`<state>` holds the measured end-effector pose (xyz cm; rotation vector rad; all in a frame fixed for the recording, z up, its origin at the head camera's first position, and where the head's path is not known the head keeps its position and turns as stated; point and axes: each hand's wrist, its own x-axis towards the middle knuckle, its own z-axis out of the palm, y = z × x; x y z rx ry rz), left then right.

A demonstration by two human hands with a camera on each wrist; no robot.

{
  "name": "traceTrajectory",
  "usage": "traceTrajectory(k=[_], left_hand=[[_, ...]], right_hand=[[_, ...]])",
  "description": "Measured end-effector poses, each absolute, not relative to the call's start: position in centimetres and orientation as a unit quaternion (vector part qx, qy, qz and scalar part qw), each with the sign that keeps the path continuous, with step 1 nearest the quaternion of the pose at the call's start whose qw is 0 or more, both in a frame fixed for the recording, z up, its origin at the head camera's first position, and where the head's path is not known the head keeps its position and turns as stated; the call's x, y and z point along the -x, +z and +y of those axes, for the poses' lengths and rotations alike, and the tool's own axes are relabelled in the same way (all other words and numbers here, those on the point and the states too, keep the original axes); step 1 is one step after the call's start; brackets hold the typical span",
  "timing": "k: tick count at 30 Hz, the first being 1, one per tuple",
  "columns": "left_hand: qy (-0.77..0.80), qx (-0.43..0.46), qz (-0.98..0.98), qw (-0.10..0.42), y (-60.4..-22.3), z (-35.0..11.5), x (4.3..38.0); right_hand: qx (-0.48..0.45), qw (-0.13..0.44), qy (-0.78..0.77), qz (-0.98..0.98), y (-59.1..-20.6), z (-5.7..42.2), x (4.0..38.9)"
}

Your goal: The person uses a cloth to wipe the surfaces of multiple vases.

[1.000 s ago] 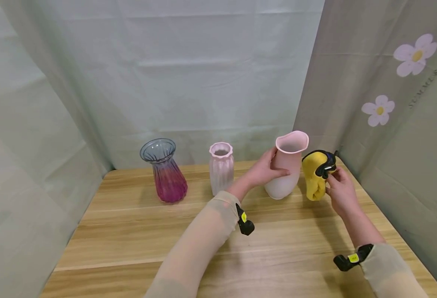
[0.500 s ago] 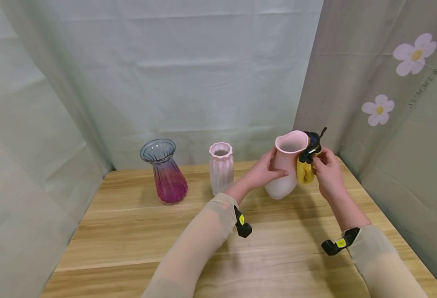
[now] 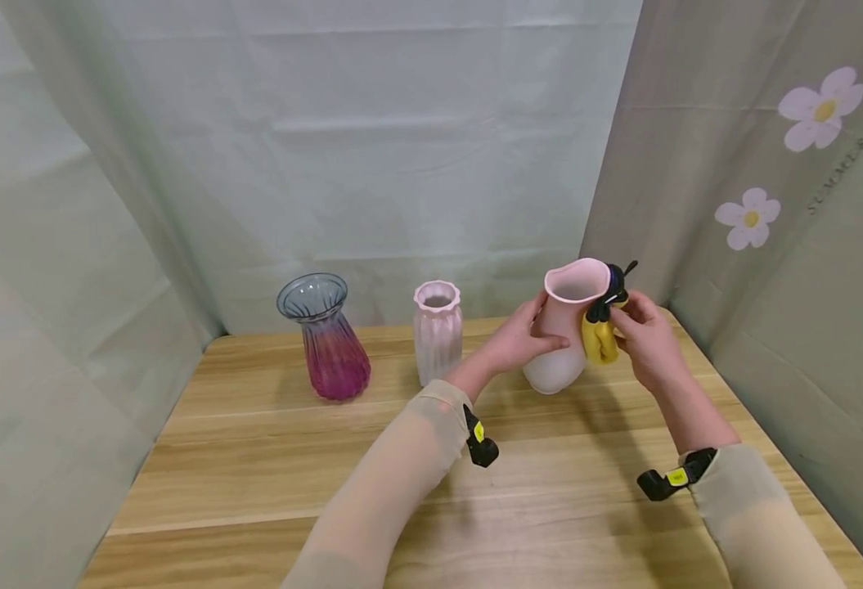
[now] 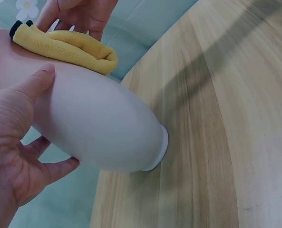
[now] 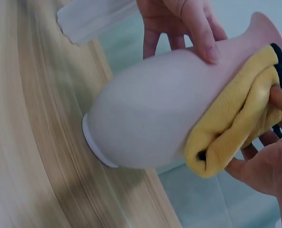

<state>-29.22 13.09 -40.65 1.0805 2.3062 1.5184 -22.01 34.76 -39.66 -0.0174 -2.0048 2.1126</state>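
A pink-to-white vase (image 3: 555, 366) with a wavy rim stands upright near the table's back right. My left hand (image 3: 519, 337) grips its left side, thumb across the front, fingers behind, as the left wrist view of the hand (image 4: 12, 142) shows. In my right hand (image 3: 650, 342) is a folded yellow plush cloth (image 3: 599, 342) with black edging, pinched between thumb and fingers. This cloth (image 5: 226, 118) lies along the vase's right side, just below the rim, in the right wrist view. Part of the right hand's fingers is hidden behind it.
Left of the held vase stands a small fluted white-pink vase (image 3: 438, 343). Farther left is a glass vase (image 3: 334, 352), blue-grey above and magenta below. The wooden table (image 3: 254, 491) meets pale curtains (image 3: 416, 164) at its back and sides.
The right hand has moved left and up with the cloth, from beside the vase to against its right side, then slightly farther left. The left hand and vase have stayed in place.
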Motion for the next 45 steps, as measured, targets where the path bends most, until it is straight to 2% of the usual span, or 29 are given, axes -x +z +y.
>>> traceTrajectory(k=[7, 12, 21, 27, 35, 45], left_hand=[[0.519, -0.369, 0.766, 0.085, -40.8, 13.1, 29.5], [0.513, -0.363, 0.773, 0.088, -41.0, 13.2, 29.6], [0.515, -0.355, 0.774, 0.099, -40.8, 13.0, 29.2], [0.516, -0.356, 0.773, 0.096, -40.7, 13.1, 29.2], [0.520, -0.360, 0.769, 0.093, -40.9, 13.3, 29.4], [0.513, -0.352, 0.777, 0.096, -41.0, 13.1, 29.4]], right_hand=[[0.050, 0.119, 0.714, -0.689, -39.9, 34.6, 22.3], [0.078, 0.106, 0.711, -0.691, -41.8, 34.8, 22.3], [0.131, 0.048, 0.787, -0.601, -46.2, 35.1, 22.2], [0.146, 0.019, 0.845, -0.514, -47.6, 35.0, 21.9], [0.139, 0.055, 0.818, -0.555, -46.7, 34.9, 21.9], [0.107, 0.101, 0.757, -0.637, -42.2, 34.4, 21.9]])
